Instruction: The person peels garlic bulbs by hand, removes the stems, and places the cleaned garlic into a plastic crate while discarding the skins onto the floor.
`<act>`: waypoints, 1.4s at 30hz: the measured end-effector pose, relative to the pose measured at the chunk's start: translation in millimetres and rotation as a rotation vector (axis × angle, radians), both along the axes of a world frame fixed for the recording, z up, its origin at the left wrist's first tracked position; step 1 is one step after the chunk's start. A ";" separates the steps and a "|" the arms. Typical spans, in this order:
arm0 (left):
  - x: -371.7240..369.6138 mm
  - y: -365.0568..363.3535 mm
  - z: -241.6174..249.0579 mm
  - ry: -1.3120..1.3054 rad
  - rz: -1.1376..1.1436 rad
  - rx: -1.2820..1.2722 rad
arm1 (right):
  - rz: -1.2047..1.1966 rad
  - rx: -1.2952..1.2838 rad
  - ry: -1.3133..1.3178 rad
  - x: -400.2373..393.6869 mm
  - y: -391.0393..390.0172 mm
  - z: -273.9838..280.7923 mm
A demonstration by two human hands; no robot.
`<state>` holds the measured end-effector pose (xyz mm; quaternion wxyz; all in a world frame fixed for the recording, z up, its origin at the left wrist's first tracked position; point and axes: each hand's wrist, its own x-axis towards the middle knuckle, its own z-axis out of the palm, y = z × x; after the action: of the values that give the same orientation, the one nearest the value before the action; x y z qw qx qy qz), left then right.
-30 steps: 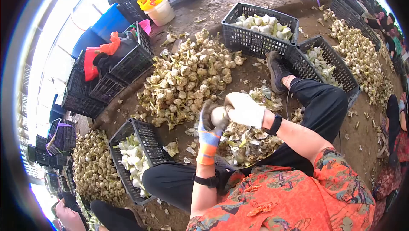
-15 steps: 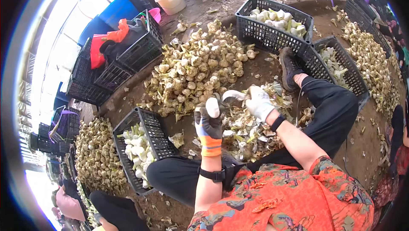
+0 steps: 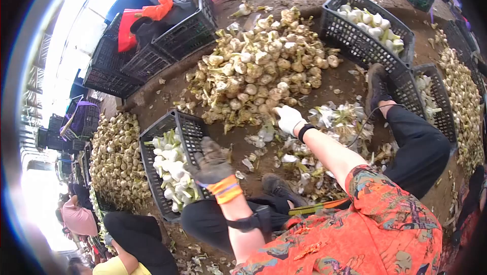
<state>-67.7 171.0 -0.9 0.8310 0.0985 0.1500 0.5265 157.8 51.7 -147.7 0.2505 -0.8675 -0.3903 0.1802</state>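
Note:
My left hand, in a grey glove with an orange cuff, hovers with fingers spread and empty over the right edge of a black crate of peeled white garlic. My right hand, in a white glove, reaches out to the near edge of the big heap of unpeeled garlic bulbs. Its back faces me, so its fingers are hidden. Garlic skins and stalks lie between my legs.
Two more black crates with peeled garlic stand at the upper right by my shoe. Empty crates holding red cloth stand at the upper left. Garlic heaps lie left and right. Another person sits lower left.
The peeled bulb that my left hand held is gone from it. That hand swung left to the crate, and my right hand reached forward to the heap.

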 end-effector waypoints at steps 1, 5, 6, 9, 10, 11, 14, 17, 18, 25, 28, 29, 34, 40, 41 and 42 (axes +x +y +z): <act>3.4 -0.7 -13.9 0.105 -0.029 0.025 | 0.019 -0.065 -0.002 -4.8 13.1 1.0; 37.9 -30.1 -34.1 0.391 -0.027 -0.107 | 0.137 -0.212 0.090 -25.2 32.9 8.7; 43.9 -34.6 -36.7 0.422 -0.042 -0.125 | 0.113 -0.155 0.105 -32.6 33.0 0.2; 53.7 -41.2 -51.6 0.529 -0.065 -0.015 | -0.157 0.021 0.232 -38.0 42.6 -45.5; 52.2 -39.2 -61.5 0.573 -0.065 0.047 | -0.205 0.061 0.231 -35.9 42.8 -41.0; 50.0 -30.9 -80.0 0.615 -0.084 0.102 | -0.254 0.101 0.232 -34.7 43.0 -16.7; 44.3 -24.0 -108.2 0.665 -0.196 0.126 | 0.024 0.355 0.621 -15.0 22.2 43.6; 62.6 -34.7 -96.9 0.805 -0.301 -0.061 | -0.019 0.305 0.963 -5.0 -12.1 110.9; 62.9 -37.5 -105.2 0.775 -0.332 -0.054 | -0.030 0.398 0.999 -2.8 -21.9 108.5; 61.4 -58.4 -119.1 0.747 -0.687 -0.160 | 0.113 0.374 1.019 -34.7 -60.0 110.6; 60.7 -80.6 -61.9 0.363 -0.766 -0.085 | 0.228 0.457 1.066 -33.9 -74.8 176.4; 63.6 -77.1 -66.2 0.219 -0.801 -0.029 | 0.233 0.483 1.098 -30.4 -78.5 184.1; 56.9 -78.9 -18.1 0.032 -0.841 0.044 | 0.224 0.611 1.110 -21.3 -108.5 209.3; 51.0 -100.4 2.3 0.144 -0.745 0.229 | 0.197 0.854 1.173 -24.3 -128.5 207.0; 53.3 -103.1 3.0 0.152 -0.722 0.278 | 0.035 1.019 1.296 -34.8 -130.2 214.9; 56.0 -105.4 3.4 0.158 -0.698 0.328 | 0.003 1.083 1.326 -36.0 -130.0 201.1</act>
<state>-11.8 65.6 2.5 0.9193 0.3153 0.0848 0.2199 121.8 -78.4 53.4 0.8068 -0.3429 -0.1964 0.4393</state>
